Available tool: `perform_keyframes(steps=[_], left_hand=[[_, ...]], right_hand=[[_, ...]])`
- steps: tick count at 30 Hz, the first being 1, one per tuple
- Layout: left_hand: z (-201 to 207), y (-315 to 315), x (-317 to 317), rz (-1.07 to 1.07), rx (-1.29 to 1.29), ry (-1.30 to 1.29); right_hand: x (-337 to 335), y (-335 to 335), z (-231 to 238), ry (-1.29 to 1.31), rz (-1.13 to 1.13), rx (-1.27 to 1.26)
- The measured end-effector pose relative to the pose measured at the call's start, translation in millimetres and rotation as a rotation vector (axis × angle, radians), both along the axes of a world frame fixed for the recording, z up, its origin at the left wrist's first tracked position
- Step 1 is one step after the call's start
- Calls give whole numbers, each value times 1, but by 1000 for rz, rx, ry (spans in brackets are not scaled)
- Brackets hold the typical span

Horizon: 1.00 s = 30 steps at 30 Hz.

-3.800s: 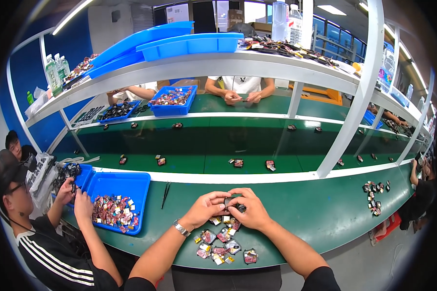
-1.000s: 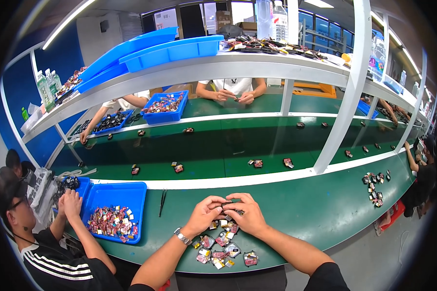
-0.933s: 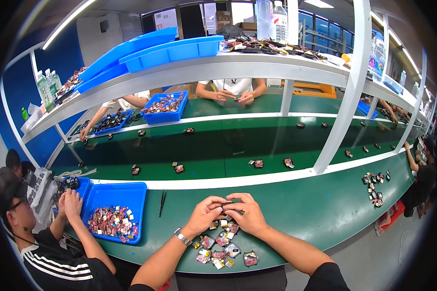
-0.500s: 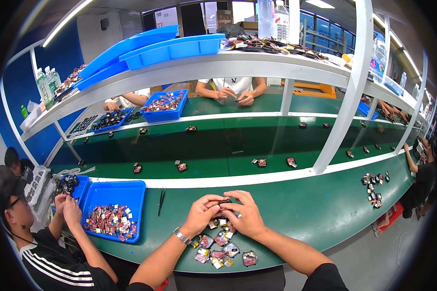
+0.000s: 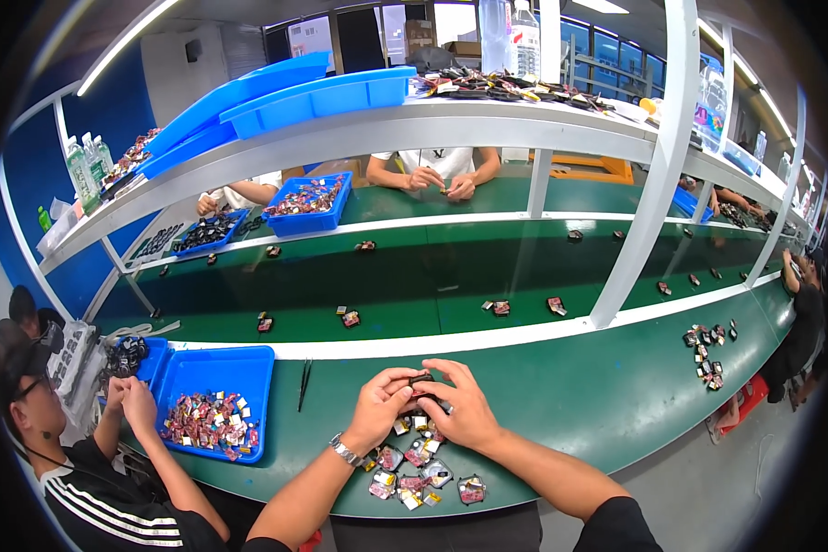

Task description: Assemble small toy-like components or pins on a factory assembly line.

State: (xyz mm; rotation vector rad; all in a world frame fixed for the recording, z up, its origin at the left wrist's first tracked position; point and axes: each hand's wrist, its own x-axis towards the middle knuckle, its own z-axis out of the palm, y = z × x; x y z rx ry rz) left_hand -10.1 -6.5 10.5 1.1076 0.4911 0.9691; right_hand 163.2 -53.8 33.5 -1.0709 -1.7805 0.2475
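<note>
Both my hands are together over the near bench, closed around a small black plastic case (image 5: 420, 378). My left hand (image 5: 379, 408), with a metal watch on the wrist, grips it from the left with thumb and bent fingers. From the right, my right hand (image 5: 458, 401) holds its other side, fingers curled over the top. Most of the case is hidden by the fingers. Just below the hands lies a loose pile of small circuit assemblies (image 5: 412, 481) with red, yellow and silver parts, some in dark housings.
Black tweezers (image 5: 304, 383) lie left of my hands. Beyond them is a blue tray (image 5: 265, 405) of small parts, beside a seated co-worker (image 5: 83, 460). A white shelf post (image 5: 639, 184) rises ahead by a green conveyor belt (image 5: 414, 308). More assemblies (image 5: 706, 354) lie far right.
The assemblies on the near part of the belt have shifted slightly right. My hands keep their hold on the black case, with only small finger movement. The view has shifted slightly.
</note>
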Motion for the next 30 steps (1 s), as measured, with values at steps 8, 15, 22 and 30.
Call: perform_keyframes(steps=[8, 15, 22, 30], left_hand=[[-1, 1, 1, -3, -62, 43], [-3, 2, 0, -7, -90, 30], [-2, 1, 2, -20, -110, 34], [-2, -1, 5, 122, -59, 100]], right_hand=[[0, 6, -1, -71, -113, 207], [-4, 4, 1, -119, -111, 188], [-3, 5, -4, -160, -152, 181], [-4, 7, -4, 158, -27, -83]])
